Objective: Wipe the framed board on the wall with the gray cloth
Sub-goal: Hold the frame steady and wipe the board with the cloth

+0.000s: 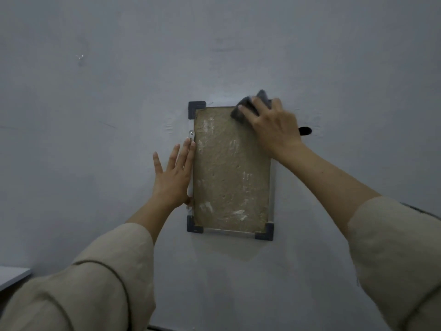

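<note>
We face a pale gray wall (119, 115) on which the framed board (229, 177) hangs upright, a tall rectangle with a rough tan surface streaked with whitish smears. Dark plastic corner pieces (196, 109) cap its upper left, lower left and lower right corners, and a thin silver frame runs along its edges.

Our right hand (272, 130) lies over the board's upper right corner, fingers spread and mostly straight, pressing the gray cloth (248, 106) flat against the board. The cloth is bunched under our fingertips and pokes out above them, past the top edge of the frame. It looks slightly blurred.

Our left hand (174, 173) rests flat and open against the wall just left of the board, fingers straight and pointing up, with the index finger lying along the left rail of the frame; it holds nothing. A small silver bracket (191, 133) with a screw sits on that rail just above our fingertips.

A dark hole (305, 131) shows in the wall to the right of our right hand. Both arms wear loose beige sleeves (100, 283). At the lower left edge, a corner of a white surface (12, 275) is visible.
</note>
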### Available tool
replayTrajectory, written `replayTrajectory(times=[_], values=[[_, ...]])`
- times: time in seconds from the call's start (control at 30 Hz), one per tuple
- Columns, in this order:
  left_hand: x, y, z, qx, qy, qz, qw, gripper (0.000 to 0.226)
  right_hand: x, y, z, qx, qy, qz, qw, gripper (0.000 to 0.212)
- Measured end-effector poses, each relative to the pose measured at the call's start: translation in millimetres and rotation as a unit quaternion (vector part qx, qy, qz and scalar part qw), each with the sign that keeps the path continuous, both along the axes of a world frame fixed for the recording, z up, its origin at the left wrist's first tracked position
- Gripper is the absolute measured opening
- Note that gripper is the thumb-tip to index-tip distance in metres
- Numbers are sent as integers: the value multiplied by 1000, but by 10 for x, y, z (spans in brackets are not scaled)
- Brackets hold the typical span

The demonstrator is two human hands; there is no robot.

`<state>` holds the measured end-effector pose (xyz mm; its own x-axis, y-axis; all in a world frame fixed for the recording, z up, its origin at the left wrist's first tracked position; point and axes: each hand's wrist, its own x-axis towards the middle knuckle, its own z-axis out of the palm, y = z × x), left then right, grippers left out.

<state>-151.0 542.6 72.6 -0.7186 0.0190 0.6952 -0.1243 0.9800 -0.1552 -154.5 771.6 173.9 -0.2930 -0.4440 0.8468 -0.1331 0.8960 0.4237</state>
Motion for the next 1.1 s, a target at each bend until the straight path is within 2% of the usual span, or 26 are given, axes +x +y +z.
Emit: replayTrajectory(times=[0.07,0.17,0.2,0.23,0.3,0.37,0.5,0.53,0.63,0.67,0.8,0.83,0.97,1.0,1.1], values=[[3,12,-4,1,0,3,1000,144,45,-46,-81,-53,-9,6,999,51],[1,21,4,5,0,0,1000,143,29,-88,-283,82,-31,23,996,51],[-4,14,6,5,-1,0,1000,144,16,-36,-298,94,-36,22,995,51],[-10,3,4,3,0,0,1000,145,-3,33,-256,60,-33,20,997,52],[-10,-7,-2,4,1,0,1000,146,-11,123,-198,-71,-20,10,997,55],[-2,2,-4,5,-2,1,1000,146,50,69,-266,-114,-25,-8,993,56],[3,18,8,8,-3,0,1000,147,61,126,-430,23,-42,-4,999,54],[-1,14,7,7,-2,0,1000,147,56,209,-378,13,-38,-6,999,54],[-4,12,-5,7,-3,1,1000,148,59,318,-251,-95,-17,-22,995,59],[3,16,-6,7,-6,0,1000,149,93,273,-284,-95,-20,-25,995,59],[30,37,11,10,-12,1,1000,147,115,193,-621,80,-55,-16,995,56],[29,34,13,10,-14,2,1000,147,101,249,-645,95,-57,-16,994,57],[14,18,7,8,-14,8,1000,146,52,389,-562,-44,-19,-27,998,59],[14,22,8,10,-14,6,1000,146,71,353,-603,-53,-20,-30,998,59],[23,34,9,12,-10,0,1000,145,87,250,-870,59,-41,-25,997,58]])
